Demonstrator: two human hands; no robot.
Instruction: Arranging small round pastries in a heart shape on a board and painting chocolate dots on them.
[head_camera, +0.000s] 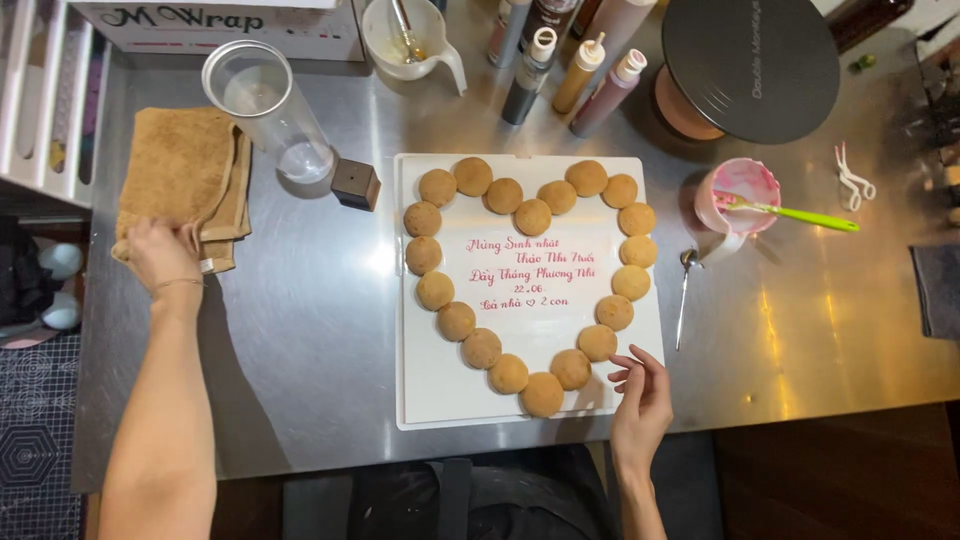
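Left hand (160, 255) flat, fingers spread on brown towel (185, 170); right hand (640, 395) loosely curled, fingertips touching white board (425, 390) beside puff heart (545, 392).

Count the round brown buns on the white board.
20 buns, all on the white board in a heart outline: seven across the top, six down each side, one at the bottom tip. None looks hidden.

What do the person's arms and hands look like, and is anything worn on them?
Both arms are bare as far as the picture shows, with no sleeves and no gloves. The left hand has a thin bracelet at the wrist. The right hand shows no ring, watch or band, and its nails look short.
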